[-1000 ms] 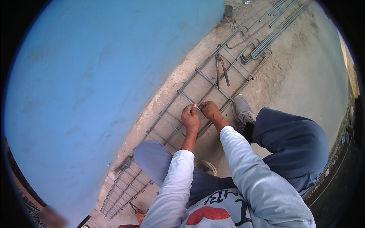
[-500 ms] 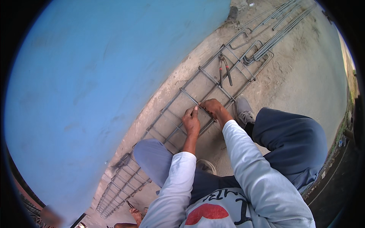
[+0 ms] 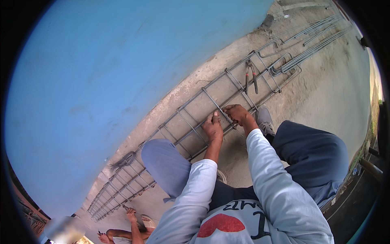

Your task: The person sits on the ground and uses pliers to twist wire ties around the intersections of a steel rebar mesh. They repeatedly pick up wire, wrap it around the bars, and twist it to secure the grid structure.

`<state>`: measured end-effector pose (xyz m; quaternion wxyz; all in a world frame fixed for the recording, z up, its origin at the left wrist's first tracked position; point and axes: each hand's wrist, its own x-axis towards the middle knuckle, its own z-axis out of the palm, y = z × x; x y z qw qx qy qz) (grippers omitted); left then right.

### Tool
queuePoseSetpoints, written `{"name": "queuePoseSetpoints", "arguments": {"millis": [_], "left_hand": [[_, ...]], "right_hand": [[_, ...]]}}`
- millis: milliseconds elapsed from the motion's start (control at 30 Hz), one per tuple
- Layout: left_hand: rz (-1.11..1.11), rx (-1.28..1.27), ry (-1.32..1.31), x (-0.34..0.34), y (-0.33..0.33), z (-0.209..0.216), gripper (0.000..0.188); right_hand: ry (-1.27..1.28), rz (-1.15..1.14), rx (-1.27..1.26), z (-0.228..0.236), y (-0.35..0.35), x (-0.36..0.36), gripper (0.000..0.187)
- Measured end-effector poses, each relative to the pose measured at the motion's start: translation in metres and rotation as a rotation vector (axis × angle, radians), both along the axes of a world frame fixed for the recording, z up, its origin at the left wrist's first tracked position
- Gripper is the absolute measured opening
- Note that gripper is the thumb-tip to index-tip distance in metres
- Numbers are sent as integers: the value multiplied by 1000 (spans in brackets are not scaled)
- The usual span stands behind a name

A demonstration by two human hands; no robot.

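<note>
Two hands: both of the person's own, side by side on the same cross tie of a rebar cage (image 3: 191, 122), coming in from the lower edge in pale long sleeves.
Left hand (image 3: 213, 128): laid flat on top of the cage, fingers stretched forward and curled lightly over the bars; it presses on the steel rather than clasping it.
Right hand (image 3: 239, 115): just beside the left, fingers bent and pinched shut on the cross tie (image 3: 221, 110) where it meets a long bar; whatever thin thing sits between the fingertips is too small to tell.
Cross tie: directly under and between the two hands, touching both, running slantwise across the cage.
Rebar cage: a long ladder of bars lying on the concrete floor (image 3: 325, 93), stretching from lower left to upper right, close along the foot of a blue wall (image 3: 122, 73).
Pincers (image 3: 250, 76): resting on the cage further up from the right hand, well apart from it, handles pointing toward the person.
Loose bent bars (image 3: 300, 57): bundled at the far upper end of the cage.
Person's legs: squatting, knees either side of the arms, a grey shoe (image 3: 265, 120) just right of the right hand.
Other person: bare hands (image 3: 131, 214) at the cage's lower-left end, far from the two working hands.
</note>
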<state>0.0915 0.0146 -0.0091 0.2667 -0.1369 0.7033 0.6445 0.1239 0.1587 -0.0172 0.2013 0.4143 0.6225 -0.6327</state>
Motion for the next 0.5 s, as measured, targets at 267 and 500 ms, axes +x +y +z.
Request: {"name": "queuePoseSetpoints", "arguments": {"millis": [267,500], "left_hand": [[65,89,-33,13,10,-1,22],[325,289,-342,15,2,-19,20]], "right_hand": [[93,-17,216,-42,-12,2,27],[26,-58,107,-1,-18,-10,40]]}}
